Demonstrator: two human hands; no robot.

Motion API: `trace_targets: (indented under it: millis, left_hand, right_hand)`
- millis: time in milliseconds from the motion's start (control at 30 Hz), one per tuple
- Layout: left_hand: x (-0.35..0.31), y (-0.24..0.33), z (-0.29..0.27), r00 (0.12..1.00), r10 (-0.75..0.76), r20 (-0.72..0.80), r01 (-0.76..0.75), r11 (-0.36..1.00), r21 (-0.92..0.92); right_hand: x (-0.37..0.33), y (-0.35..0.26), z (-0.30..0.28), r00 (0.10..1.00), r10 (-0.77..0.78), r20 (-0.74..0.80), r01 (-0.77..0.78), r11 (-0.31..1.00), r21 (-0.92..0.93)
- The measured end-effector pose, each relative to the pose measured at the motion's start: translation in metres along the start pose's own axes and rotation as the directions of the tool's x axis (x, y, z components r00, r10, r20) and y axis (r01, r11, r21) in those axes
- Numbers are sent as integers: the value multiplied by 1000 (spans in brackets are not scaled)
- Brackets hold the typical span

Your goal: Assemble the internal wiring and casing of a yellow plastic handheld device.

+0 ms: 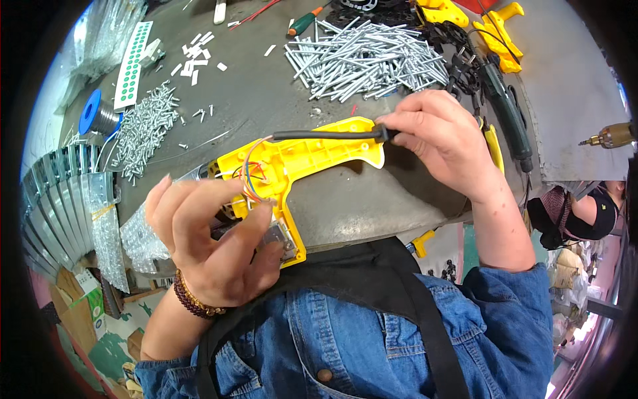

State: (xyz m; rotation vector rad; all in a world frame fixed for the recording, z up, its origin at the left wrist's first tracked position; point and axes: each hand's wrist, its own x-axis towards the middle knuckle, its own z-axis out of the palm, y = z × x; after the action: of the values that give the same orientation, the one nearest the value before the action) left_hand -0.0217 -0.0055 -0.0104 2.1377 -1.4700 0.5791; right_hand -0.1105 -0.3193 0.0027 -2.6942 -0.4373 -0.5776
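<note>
An open yellow power-tool housing half (325, 149) lies at the table's near edge, its inside facing up. A black power cable (325, 135) runs along its handle. At the handle's end, my right hand (445, 143) pinches the cable's black sleeve (383, 133) between thumb and fingers. Thin coloured wires (248, 166) come out of the cable's other end and loop into the body. My left hand (216, 233) bends over the housing with those wires between thumb and forefinger. Beneath it, a metal part (279, 239) shows partly in the housing; my fingers hide the rest.
A heap of long screws (365, 60) lies at the back, with small screws (146, 126) and a solder spool (100, 113) at left. White tubing pieces (194, 56) are scattered behind. A black electric screwdriver (505, 110) lies right, near more yellow housings (498, 36). Another person (585, 213) is at far right.
</note>
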Motion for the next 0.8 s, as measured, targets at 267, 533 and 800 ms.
trace_targets:
  millis: [267,533,800]
  left_hand:
    - [8,-11,9,992,31,118,-2,971,-239]
    - [24,-9,-7,947,25,321,10,994,-106]
    - [23,-11,-1,966,7,257,26,992,-125]
  right_hand:
    - [3,9,-6,992,-78,100,89,990,-113]
    - [29,32,-40,946,67,317,-97,992,81]
    - [102,249,-50,916,395,68,-233,663,-711]
